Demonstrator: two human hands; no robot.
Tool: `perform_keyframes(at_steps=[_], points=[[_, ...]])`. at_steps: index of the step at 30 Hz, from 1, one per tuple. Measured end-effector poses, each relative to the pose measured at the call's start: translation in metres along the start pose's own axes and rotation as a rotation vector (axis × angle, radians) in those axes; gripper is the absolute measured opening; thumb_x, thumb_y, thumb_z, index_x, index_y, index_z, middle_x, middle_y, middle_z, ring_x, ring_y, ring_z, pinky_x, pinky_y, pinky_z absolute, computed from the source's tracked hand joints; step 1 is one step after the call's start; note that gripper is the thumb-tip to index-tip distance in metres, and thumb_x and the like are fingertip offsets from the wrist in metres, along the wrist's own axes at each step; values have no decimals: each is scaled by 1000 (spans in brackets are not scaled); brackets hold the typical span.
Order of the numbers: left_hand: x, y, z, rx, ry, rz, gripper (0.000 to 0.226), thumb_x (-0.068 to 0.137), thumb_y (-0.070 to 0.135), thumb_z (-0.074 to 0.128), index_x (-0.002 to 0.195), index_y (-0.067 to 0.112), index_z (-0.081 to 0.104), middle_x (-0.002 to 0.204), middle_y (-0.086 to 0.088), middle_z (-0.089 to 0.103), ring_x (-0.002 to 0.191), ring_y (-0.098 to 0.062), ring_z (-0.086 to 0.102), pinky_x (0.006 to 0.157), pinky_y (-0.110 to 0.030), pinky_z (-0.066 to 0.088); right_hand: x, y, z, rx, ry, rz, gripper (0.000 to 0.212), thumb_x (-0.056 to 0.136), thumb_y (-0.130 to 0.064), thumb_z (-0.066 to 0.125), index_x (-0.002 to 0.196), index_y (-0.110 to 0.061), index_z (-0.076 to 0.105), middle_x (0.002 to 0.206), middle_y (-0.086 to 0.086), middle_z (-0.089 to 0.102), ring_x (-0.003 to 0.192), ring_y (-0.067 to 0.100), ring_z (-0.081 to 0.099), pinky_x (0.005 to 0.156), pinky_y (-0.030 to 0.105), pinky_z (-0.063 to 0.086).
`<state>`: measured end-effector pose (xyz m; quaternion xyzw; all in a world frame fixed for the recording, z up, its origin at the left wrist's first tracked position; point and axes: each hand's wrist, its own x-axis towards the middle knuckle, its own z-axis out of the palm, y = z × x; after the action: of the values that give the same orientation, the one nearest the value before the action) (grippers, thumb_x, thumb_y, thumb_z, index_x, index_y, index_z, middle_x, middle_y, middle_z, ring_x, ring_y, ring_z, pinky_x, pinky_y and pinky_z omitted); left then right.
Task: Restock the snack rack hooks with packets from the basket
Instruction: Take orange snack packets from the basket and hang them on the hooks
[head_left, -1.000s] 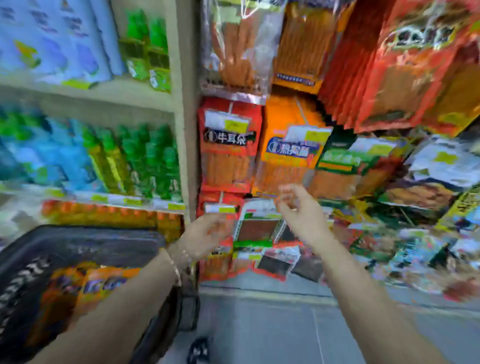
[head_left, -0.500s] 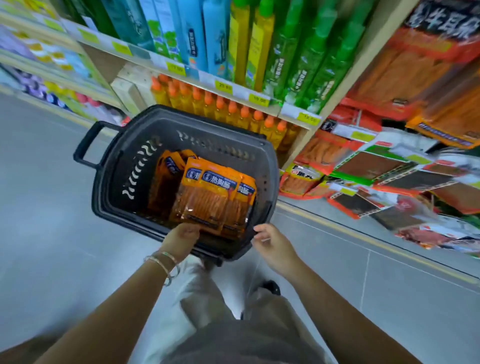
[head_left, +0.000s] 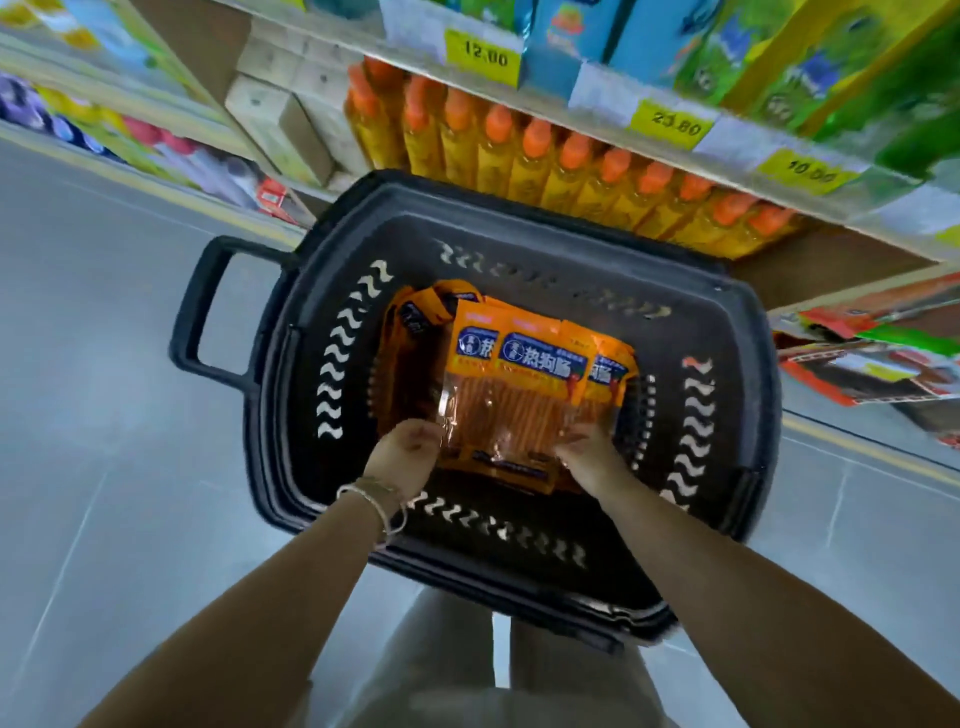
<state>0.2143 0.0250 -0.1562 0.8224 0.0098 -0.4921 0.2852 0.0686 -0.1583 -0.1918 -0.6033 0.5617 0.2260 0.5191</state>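
Reached deeper since earlier; now inside black basket (head_left: 737, 332), frame centre, my left hand (head_left: 410, 452) grips lower left edge of orange snack packets (head_left: 519, 384), my right hand (head_left: 587, 460) lower right corner.

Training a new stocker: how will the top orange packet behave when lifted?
The top orange packet shows glossy film, so probably slippery and floppy. Thin sticks inside suggest lightness; left hand and right hand holding both corners should steady it.

Black basket (head_left: 291, 415) — white zigzag slots, orange packets (head_left: 519, 374) — blue labels
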Motion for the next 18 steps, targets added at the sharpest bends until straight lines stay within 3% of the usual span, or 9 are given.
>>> perform_keyframes(at_steps=[3, 7, 11, 13, 15, 18], points=[[17, 3, 9, 5, -17, -26, 15, 91, 11, 50, 95, 20, 62, 106, -6, 65, 96, -22, 60, 87, -30, 46, 32, 13, 8, 99, 73, 95, 31, 86, -17, 66, 111, 0, 62, 114, 12, 60, 105, 30, 58, 89, 34, 43], [42, -3, 14, -18, -32, -11, 16, 91, 16, 50, 96, 27, 60, 92, 11, 61, 86, -9, 58, 73, -19, 42, 59, 20, 23, 288, 183, 229, 68, 83, -36, 70, 140, -10, 41, 145, 13, 42, 126, 32, 46, 105, 44, 39], [57, -12, 4, 6, -50, 5, 16, 91, 19, 51, 94, 33, 60, 88, 18, 61, 83, 0, 57, 64, -9, 37, 78, 24, 44, 360, 177, 315, 91, 73, -52, 74, 145, -16, 32, 147, 9, 39, 132, 31, 41, 109, 46, 34], [61, -17, -1, 13, -37, -13, 18, 92, 18, 49, 95, 32, 61, 92, 16, 63, 87, -2, 59, 68, -10, 40, 81, 27, 51, 281, 238, 358, 101, 67, -55, 77, 146, -17, 28, 147, 11, 38, 133, 33, 38, 109, 45, 33], [62, -23, -5, -34, -22, -51, 18, 93, 16, 49, 99, 27, 62, 102, 6, 66, 98, -13, 61, 85, -22, 46, 83, 30, 54, 285, 265, 381, 101, 64, -53, 80, 144, -16, 30, 144, 12, 41, 130, 33, 41, 107, 44, 36], [65, -24, -4, -60, -21, -95, 18, 93, 16, 49, 102, 23, 63, 110, -1, 65, 106, -21, 60, 100, -39, 45, 81, 32, 49, 362, 293, 338, 74, 63, -37, 86, 122, -10, 51, 126, 11, 57, 106, 28, 58, 90, 36, 48]])
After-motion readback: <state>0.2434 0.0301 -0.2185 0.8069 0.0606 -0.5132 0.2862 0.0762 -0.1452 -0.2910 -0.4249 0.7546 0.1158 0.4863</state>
